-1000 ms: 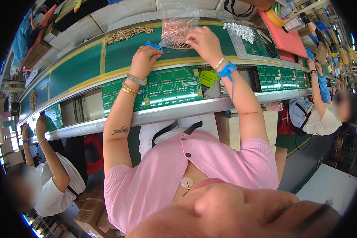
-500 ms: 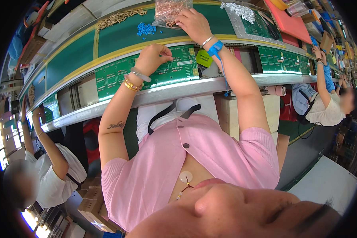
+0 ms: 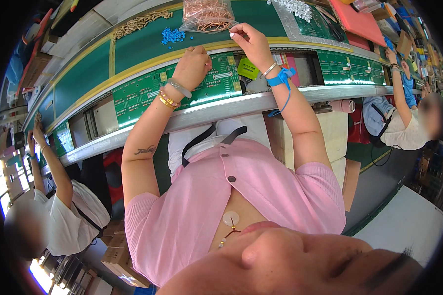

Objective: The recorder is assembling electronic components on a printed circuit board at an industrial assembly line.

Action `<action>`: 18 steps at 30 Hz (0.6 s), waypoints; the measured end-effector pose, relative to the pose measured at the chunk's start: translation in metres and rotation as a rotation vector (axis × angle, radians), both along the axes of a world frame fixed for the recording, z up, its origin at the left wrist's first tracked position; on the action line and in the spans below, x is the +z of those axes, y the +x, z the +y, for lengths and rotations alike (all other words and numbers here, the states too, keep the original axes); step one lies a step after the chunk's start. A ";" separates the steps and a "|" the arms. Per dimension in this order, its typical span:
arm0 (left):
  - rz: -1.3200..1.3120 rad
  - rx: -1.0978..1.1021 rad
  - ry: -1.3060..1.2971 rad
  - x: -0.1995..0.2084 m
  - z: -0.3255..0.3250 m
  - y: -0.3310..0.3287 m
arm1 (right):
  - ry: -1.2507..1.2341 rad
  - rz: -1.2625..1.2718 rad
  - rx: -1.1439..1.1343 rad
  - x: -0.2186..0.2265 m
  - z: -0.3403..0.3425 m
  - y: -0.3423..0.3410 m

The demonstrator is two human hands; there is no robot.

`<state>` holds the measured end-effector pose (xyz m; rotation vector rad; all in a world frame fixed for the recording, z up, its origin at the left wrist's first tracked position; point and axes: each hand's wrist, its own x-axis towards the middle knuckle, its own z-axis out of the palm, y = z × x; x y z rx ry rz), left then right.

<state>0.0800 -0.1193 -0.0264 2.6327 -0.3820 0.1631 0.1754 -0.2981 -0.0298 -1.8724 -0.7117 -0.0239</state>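
Note:
My left hand [image 3: 194, 66] is over the green circuit board [image 3: 133, 103] on the rail in front of me, its fingers curled together. Whatever they may pinch is too small to make out. Just beyond, my right hand [image 3: 255, 45] is raised off the board, thumb and forefinger drawn close beside the near edge of a clear plastic bag [image 3: 209, 15] of copper-coloured wire pieces. Whether a piece is between these fingertips cannot be seen. Small blue parts [image 3: 172, 35] lie left of the bag, and a pile of tan cylindrical parts [image 3: 142, 23] lies farther left.
A metal rail [image 3: 197, 114] runs across in front of me. Another circuit board [image 3: 347, 69] sits to the right, past a yellow-green box [image 3: 248, 69]. White parts [image 3: 296, 9] lie at the far right. Co-workers are at both sides, one in a white shirt [image 3: 66, 226] on the left.
My right hand has drawn back from on top of the bag toward me, to the bag's near edge. My left hand has shifted slightly, fingers now turned away. The board has slid a little left.

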 end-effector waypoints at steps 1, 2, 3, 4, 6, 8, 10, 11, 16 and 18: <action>-0.006 0.002 0.002 0.001 0.000 -0.001 | 0.001 0.001 -0.003 -0.002 0.000 0.001; -0.013 0.004 0.003 0.001 0.000 -0.001 | 0.005 0.021 0.001 -0.003 0.001 0.001; -0.012 0.001 0.004 0.001 0.000 -0.001 | 0.008 0.041 0.004 -0.004 0.001 0.002; -0.015 0.010 0.004 0.001 0.000 -0.001 | 0.009 0.042 0.001 -0.004 0.001 0.002; -0.016 0.017 0.003 0.000 0.000 -0.002 | 0.005 0.042 0.015 -0.005 0.002 0.001; 0.000 0.029 -0.025 0.000 -0.002 -0.001 | 0.004 0.046 0.020 -0.006 0.002 0.002; -0.020 0.025 -0.013 -0.002 -0.001 -0.001 | 0.003 0.049 0.026 -0.007 0.003 0.002; -0.040 0.023 -0.001 -0.002 -0.002 -0.001 | 0.034 0.044 0.023 -0.008 0.004 0.002; -0.041 0.022 -0.018 -0.001 -0.006 -0.001 | 0.058 0.015 0.019 -0.009 0.004 0.001; -0.053 0.027 -0.006 -0.001 -0.006 -0.003 | 0.021 0.048 0.043 -0.003 0.005 -0.007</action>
